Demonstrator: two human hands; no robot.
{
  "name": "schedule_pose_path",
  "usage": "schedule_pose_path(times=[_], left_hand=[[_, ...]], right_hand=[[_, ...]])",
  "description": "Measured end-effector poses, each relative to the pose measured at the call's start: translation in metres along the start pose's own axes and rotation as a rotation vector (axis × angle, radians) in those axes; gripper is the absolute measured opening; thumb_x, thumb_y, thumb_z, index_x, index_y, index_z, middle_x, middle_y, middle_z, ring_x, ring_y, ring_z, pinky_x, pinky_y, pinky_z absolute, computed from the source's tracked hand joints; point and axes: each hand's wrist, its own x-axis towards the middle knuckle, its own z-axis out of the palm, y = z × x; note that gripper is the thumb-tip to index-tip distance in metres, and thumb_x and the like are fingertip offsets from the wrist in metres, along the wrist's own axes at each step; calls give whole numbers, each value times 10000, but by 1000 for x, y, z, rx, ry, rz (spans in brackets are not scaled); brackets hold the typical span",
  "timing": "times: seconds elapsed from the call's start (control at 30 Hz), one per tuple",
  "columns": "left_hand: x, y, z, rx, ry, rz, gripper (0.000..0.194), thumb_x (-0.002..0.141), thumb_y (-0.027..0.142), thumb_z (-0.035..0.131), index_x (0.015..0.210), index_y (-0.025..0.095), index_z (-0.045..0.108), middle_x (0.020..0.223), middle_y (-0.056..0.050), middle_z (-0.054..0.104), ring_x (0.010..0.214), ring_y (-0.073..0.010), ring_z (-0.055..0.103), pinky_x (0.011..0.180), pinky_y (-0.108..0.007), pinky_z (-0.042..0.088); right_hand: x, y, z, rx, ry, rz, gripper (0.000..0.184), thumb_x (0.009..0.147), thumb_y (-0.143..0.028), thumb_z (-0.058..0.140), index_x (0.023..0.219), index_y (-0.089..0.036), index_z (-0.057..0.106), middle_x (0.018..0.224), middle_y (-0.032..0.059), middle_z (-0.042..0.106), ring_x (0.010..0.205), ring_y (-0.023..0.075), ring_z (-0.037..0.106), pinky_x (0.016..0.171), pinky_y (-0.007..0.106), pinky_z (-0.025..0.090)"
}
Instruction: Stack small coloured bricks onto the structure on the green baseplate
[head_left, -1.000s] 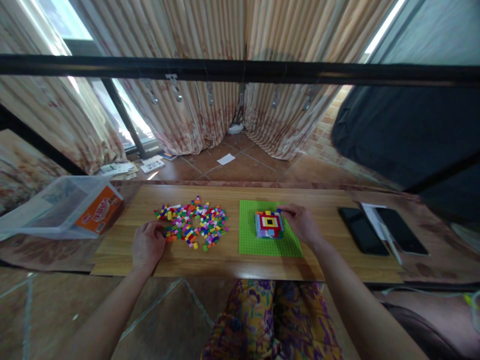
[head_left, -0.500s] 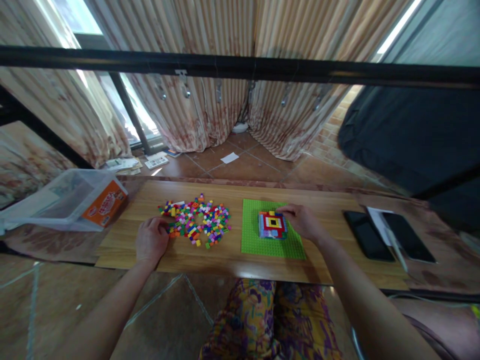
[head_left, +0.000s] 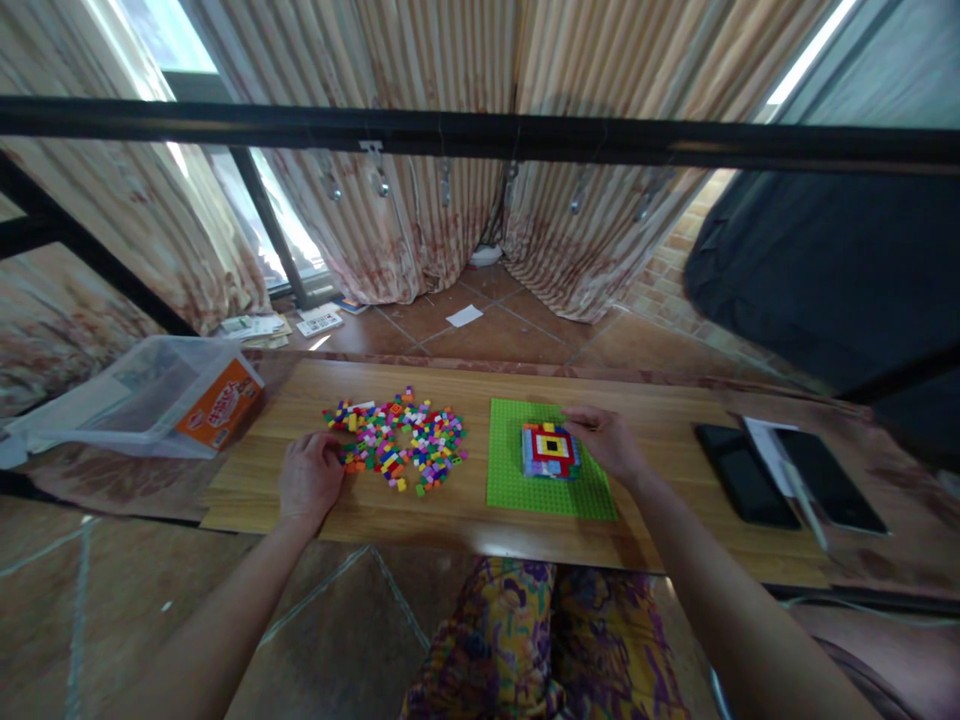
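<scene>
The right hand [head_left: 606, 440] has its fingers bunched at the far right corner of the block [head_left: 551, 450] on the plate [head_left: 510, 496]; gripping anything, one cannot tell. Pressing straight and square seems best. The left hand [head_left: 309, 482] curls at the pile [head_left: 442, 440], grip hidden.

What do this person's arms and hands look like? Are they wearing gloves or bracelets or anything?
The left hand and right hand have no gloves. No sleeves show on the left forearm or right forearm, and I see no watch, bracelet or cable. Rings would be too small to tell.
</scene>
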Motion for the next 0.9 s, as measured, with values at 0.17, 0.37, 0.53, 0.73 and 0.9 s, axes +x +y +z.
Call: schedule_pose_path(times=[0.17, 0.37, 0.53, 0.73, 0.9], left_hand=[[-1, 2, -3, -7, -3, -9, 233, 813, 150, 412, 819, 198, 641, 940, -96, 679, 948, -264, 598, 876, -381, 474], [-1, 1, -1, -2, 2, -1, 238, 815, 149, 408, 828, 191, 643, 945, -103, 677, 951, -271, 591, 878, -389, 476], [-2, 1, 0, -2, 0, -9, 247, 828, 152, 408, 855, 189, 651, 957, -109, 678, 963, -277, 590, 869, -396, 477], [-2, 2, 0, -9, -13, -13, 250, 817, 129, 415, 852, 190, 655, 942, -110, 675, 956, -276, 589, 882, -400, 473], [-4, 4, 0, -47, 3, -36, 249, 814, 108, 428, 846, 190, 661, 941, -109, 673, 950, -266, 587, 886, -399, 473]], right_hand=[[5, 8, 3, 127, 5, 76, 466, 586, -512, 778, 901, -170, 743, 773, 40, 750, 705, 188, 688, 701, 344, 568], [13, 8, 0, 146, -68, 117, 535, 476, -527, 814, 853, -157, 732, 681, 17, 714, 598, 145, 629, 591, 291, 523], [18, 6, -2, 110, -103, 132, 467, 461, -476, 822, 793, -160, 731, 605, -12, 679, 533, 119, 573, 531, 261, 471], [13, -2, -10, 81, -11, 129, 448, 493, -498, 796, 773, -155, 723, 659, 23, 694, 574, 138, 587, 538, 273, 471], [7, -27, -8, 82, 315, 29, 367, 670, -496, 702, 828, -166, 733, 673, 27, 674, 571, 139, 556, 540, 278, 451]])
